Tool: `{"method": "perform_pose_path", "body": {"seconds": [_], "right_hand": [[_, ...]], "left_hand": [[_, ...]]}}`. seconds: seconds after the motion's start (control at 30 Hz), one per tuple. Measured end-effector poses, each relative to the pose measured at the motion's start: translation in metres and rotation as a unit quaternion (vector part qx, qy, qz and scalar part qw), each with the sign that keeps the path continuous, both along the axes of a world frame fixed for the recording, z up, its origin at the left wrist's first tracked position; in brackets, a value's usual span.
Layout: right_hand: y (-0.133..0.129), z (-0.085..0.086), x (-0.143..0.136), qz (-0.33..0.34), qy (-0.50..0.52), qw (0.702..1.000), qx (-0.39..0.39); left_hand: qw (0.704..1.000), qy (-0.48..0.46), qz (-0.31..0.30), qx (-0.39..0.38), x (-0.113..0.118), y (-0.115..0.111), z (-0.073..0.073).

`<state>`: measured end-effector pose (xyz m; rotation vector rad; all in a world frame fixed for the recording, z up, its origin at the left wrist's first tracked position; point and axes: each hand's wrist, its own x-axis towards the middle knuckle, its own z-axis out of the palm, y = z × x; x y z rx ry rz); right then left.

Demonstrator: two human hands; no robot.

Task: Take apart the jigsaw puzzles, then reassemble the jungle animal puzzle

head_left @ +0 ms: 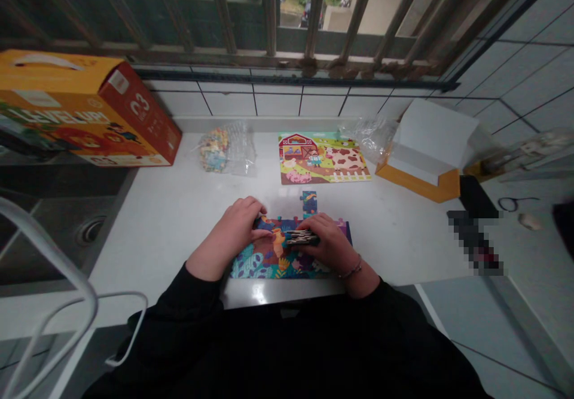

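My right hand (329,240) is closed round a stack of puzzle pieces (301,237), whose edges face up and to the left. Beneath both hands lies a colourful jigsaw puzzle (282,264) with leaves and an orange animal figure. My left hand (240,225) rests at the puzzle's upper left, its thumb stretched over the surface and apart from the curled fingers; I see nothing held there. Just above the puzzle's top edge, a couple of joined blue puzzle pieces (309,201) stick up beside my right fingers.
Behind the puzzle lies a farm picture (325,158). A clear bag of puzzle pieces (219,151) lies left of it; an open yellow-and-white box (426,154) and crumpled plastic (370,136) are to the right. An orange carton (81,112) stands by the sink (92,230). A white cable (76,273) hangs front left.
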<state>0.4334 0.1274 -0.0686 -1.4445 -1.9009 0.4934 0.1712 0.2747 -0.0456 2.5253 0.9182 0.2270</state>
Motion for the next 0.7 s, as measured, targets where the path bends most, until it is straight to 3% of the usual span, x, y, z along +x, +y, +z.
{"method": "perform_pose_path", "body": {"seconds": [0.2,0.4,0.6,0.7], "right_hand": [[-0.007,0.001,0.002,0.016,-0.024,1.0,-0.011],[-0.009,0.001,0.003,0.009,-0.012,1.0,-0.002],[-0.008,-0.002,0.003,0.021,-0.013,1.0,-0.005],[-0.009,-0.008,0.004,-0.003,0.006,1.0,-0.001]], "left_hand": [[0.999,-0.015,-0.002,-0.035,-0.012,-0.001,-0.002],[0.998,-0.048,-0.003,-0.049,-0.01,-0.004,0.007],[0.986,-0.124,-0.015,-0.107,0.013,-0.017,0.019],[0.975,-0.161,-0.026,-0.148,0.032,-0.026,0.018]]}}
